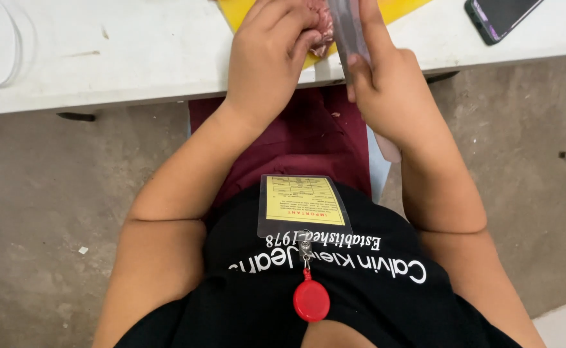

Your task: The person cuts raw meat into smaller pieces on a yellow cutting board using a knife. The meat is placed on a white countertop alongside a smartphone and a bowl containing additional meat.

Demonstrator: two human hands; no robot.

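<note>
Nearest us: a red badge reel (311, 300) clipped over a black shirt (360, 290), with a yellow card in a clear sleeve (303, 205) above it. Below the seat we see bare grey concrete floor (51, 193). A white table (135, 51) runs across the top, carrying a yellow cutting board (399, 9), a dark phone (499, 16) at the right edge and a white cable (13, 45) at the left.

Both forearms reach forward from the body. The left hand (270, 58) curls its fingers closed around a pinkish piece of meat (322, 32) on the board's near edge. The right hand (380, 84) grips a knife (347, 29), forefinger laid along it. The blade's long axis runs away from us, tip out of frame, just beside the meat.
</note>
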